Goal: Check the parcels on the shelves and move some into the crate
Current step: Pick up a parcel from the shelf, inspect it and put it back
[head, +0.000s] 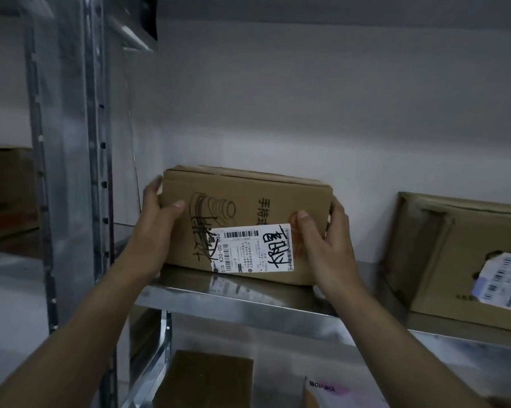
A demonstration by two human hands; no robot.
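Observation:
A brown cardboard parcel (248, 201) stands on its long edge on the metal shelf (233, 301), leaning back toward the white wall. Its front carries a white shipping label (252, 248) with barcodes and black marker writing. My left hand (157, 225) grips the parcel's left end, thumb on the front face. My right hand (324, 240) grips the right end, thumb beside the label. No crate is in view.
A second cardboard parcel (466, 260) with a label leans on the same shelf at the right. A steel upright (71, 172) rises at the left. On the shelf below lie a brown box (207, 378) and a white packet (333, 393).

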